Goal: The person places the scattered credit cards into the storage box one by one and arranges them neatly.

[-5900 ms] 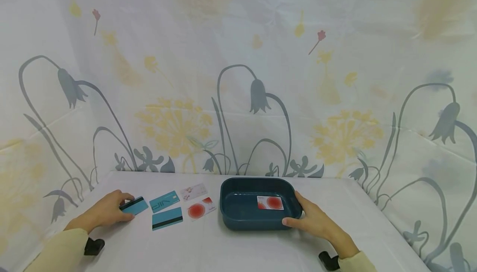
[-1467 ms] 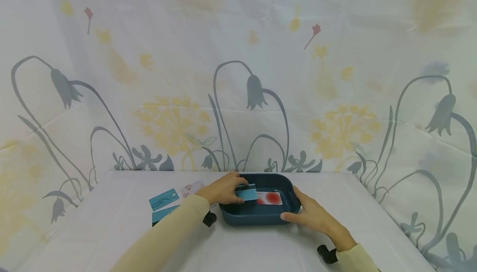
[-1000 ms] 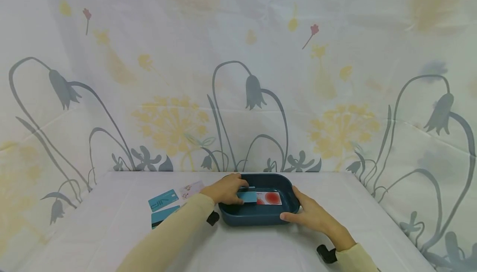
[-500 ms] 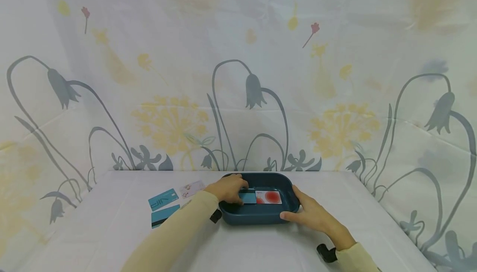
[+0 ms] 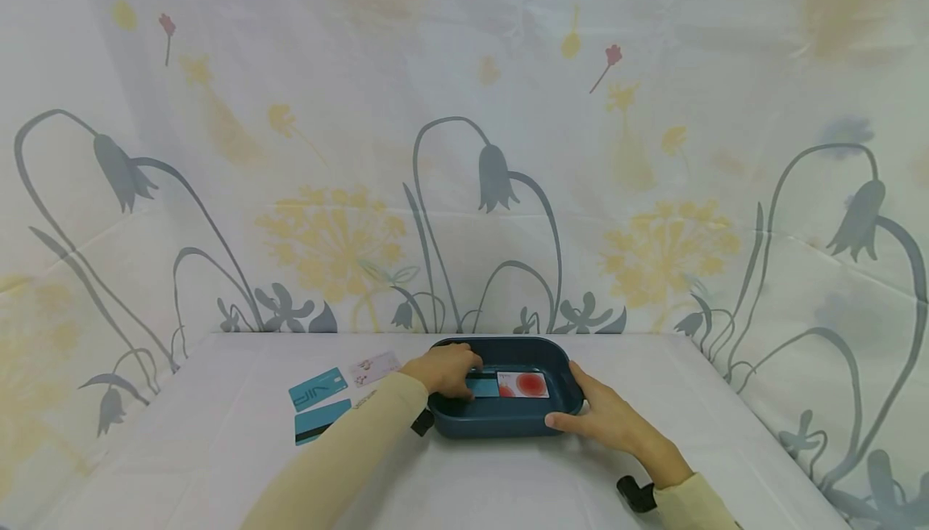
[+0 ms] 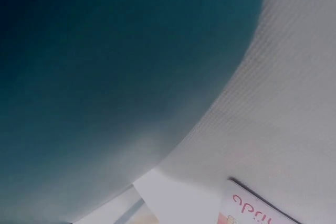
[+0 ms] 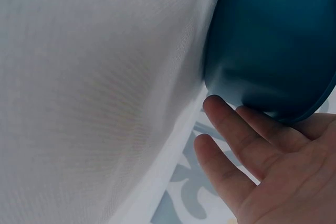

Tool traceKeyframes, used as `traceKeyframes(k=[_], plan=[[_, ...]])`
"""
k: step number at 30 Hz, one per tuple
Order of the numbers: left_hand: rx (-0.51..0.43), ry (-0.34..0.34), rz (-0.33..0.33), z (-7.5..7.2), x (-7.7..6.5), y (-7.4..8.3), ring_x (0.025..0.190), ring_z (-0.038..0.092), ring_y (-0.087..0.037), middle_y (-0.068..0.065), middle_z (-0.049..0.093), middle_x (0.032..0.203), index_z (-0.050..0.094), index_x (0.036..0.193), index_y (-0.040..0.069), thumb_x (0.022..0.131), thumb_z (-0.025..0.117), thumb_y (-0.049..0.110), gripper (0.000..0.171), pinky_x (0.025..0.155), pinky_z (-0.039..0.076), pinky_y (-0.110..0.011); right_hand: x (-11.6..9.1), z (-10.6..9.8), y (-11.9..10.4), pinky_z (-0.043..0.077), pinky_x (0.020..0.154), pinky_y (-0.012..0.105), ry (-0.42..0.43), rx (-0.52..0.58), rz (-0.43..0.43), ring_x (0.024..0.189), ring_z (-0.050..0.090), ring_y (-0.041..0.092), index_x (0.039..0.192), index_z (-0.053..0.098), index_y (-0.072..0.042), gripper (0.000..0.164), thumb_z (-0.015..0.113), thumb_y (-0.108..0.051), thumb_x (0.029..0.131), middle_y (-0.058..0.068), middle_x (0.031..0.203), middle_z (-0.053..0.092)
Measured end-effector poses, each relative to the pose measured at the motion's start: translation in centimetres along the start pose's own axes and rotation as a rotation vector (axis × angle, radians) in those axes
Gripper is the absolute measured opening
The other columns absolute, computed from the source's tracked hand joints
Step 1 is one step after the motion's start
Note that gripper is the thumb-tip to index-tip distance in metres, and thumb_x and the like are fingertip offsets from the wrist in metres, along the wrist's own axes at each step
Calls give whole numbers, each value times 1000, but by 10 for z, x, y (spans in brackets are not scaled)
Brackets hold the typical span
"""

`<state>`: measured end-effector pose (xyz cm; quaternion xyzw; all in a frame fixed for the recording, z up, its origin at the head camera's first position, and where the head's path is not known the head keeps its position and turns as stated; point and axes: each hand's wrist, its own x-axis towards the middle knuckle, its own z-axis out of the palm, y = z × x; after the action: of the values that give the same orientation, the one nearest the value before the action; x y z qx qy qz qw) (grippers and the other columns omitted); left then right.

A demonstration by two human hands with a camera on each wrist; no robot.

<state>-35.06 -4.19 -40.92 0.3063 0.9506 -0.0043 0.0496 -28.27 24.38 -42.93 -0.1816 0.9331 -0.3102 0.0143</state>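
A dark teal rectangular box (image 5: 508,427) stands on the white-covered table. Inside, a white card with a red circle (image 5: 524,385) lies flat on the right. A blue card with a dark stripe (image 5: 486,387) lies to its left, partly under my left hand (image 5: 446,370). My left fingers curl over that card's left part, thumb at the near side, fingertips at the far side. My right hand (image 5: 613,417) rests against the box's right near corner, thumb along the front. In the right wrist view, its straight fingers (image 7: 236,135) lie by the outer wall.
Left of the box lie a blue lettered card (image 5: 318,389), a striped blue card (image 5: 315,423) and a pale floral card (image 5: 373,369). A white card with red lettering (image 6: 252,208) shows in the left wrist view. A flower-patterned curtain (image 5: 464,143) hangs behind.
My left hand has carried the striped blue card from the table's left into the box. The card was tilted and now lies flat beside the red-circle card. My right hand stays put.
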Motion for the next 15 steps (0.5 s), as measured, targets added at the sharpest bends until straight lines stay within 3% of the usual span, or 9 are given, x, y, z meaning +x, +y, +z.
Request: traceKeyframes(k=[15], plan=[[2, 11, -7, 2, 1, -1, 105, 55, -14, 2, 58, 112, 64, 123, 20, 78, 76, 40, 50, 91, 45, -32, 0, 1, 0, 26, 106, 58, 1, -3, 11, 138, 29, 39, 150, 17, 4, 105, 69, -55, 80, 22, 152, 28]])
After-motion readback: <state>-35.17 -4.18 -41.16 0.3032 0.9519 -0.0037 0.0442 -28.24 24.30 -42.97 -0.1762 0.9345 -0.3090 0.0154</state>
